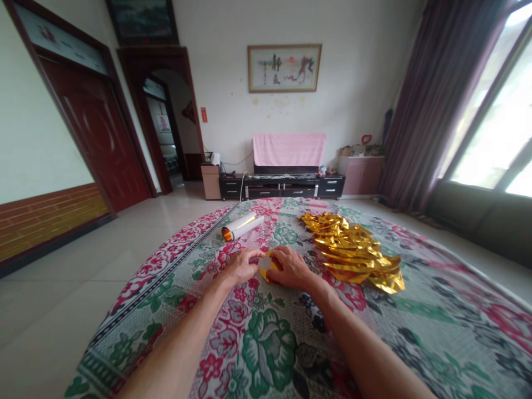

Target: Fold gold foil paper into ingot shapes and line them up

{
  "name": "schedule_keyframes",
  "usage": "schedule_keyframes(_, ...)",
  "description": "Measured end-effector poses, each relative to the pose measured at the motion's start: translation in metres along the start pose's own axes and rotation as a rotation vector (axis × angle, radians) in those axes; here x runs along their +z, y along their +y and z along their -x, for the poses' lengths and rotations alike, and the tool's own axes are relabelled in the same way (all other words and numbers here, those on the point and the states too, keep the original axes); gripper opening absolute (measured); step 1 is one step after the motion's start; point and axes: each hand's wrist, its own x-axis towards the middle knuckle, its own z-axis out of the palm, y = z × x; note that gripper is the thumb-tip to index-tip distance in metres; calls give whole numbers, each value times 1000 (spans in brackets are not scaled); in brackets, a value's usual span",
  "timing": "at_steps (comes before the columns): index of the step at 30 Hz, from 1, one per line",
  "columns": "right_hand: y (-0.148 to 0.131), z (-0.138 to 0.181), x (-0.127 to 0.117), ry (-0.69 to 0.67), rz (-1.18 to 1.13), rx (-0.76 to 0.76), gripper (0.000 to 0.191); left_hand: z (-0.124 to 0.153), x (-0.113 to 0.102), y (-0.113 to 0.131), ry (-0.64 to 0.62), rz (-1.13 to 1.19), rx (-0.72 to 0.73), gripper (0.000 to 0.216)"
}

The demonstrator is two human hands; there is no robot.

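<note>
Between my hands, low over the cloth, is a small piece of gold foil paper (pixel 265 264) with a pale patch facing up. My left hand (pixel 244 265) pinches its left edge with thumb and fingers. Curled over the right side of the same piece is my right hand (pixel 290 267), which hides part of it. A loose roll of white paper with a gold inner face (pixel 245 225) lies just beyond my left hand. To the right of my right hand spreads a long heap of folded gold foil pieces (pixel 353 252), overlapping one another.
A flowered cloth (pixel 266 343) covers the round-edged table under my hands. Farther off stand a low black cabinet (pixel 280 190) and something draped in a pink cloth (pixel 290 148). A purple curtain (pixel 432 100) hangs by the window at right; a red door (pixel 93 127) is at left.
</note>
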Motion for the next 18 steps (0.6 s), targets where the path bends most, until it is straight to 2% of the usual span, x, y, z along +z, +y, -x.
schedule_keyframes(6, 0, 0, 0, -2, 6, 7, 44, 3, -6, 3, -73, 3, -41, 46)
schedule_keyframes(11, 2, -1, 2, 11, 20, -24, 41, 7, -3, 8, -41, -91, 46, 52)
schedule_keyframes(14, 2, -1, 2, 13, 24, -25, 39, 6, 1, 5, -60, -141, 113, 56)
schedule_keyframes(18, 1, -1, 0, -4, 20, -10, 38, 4, 3, 2, -82, -176, 132, 58)
